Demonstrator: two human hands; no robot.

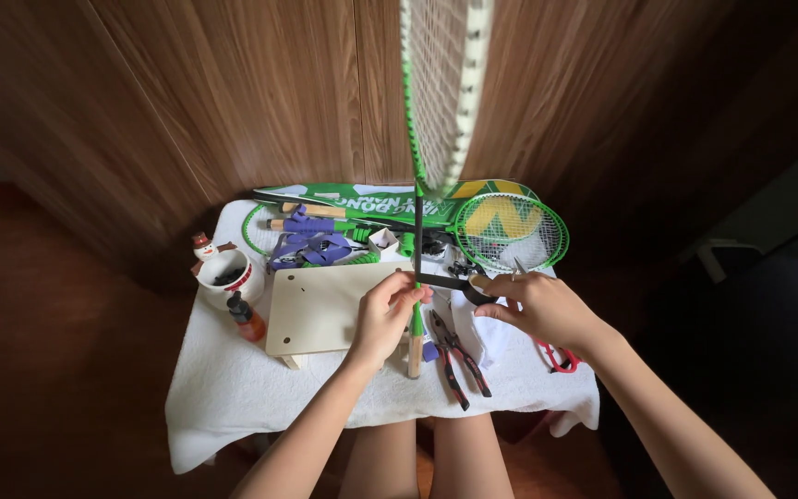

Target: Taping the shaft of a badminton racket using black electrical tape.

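Note:
My left hand (386,316) grips the shaft of a green badminton racket (416,231) that stands upright, its wooden handle end (414,356) near the table and its strung head rising close to the camera. From my right hand (544,307) a black strip of tape (447,282) runs across to the shaft. A white cloth or paper (489,334) lies under the right hand.
Red-and-black pliers (459,356) lie on the white tablecloth (251,388) beside a pale wooden board (320,307). Red scissors (558,356) sit at the right. Behind are two more green rackets (510,229), a racket cover, purple cord (311,248), a snowman mug (225,270) and an orange-labelled bottle (247,319).

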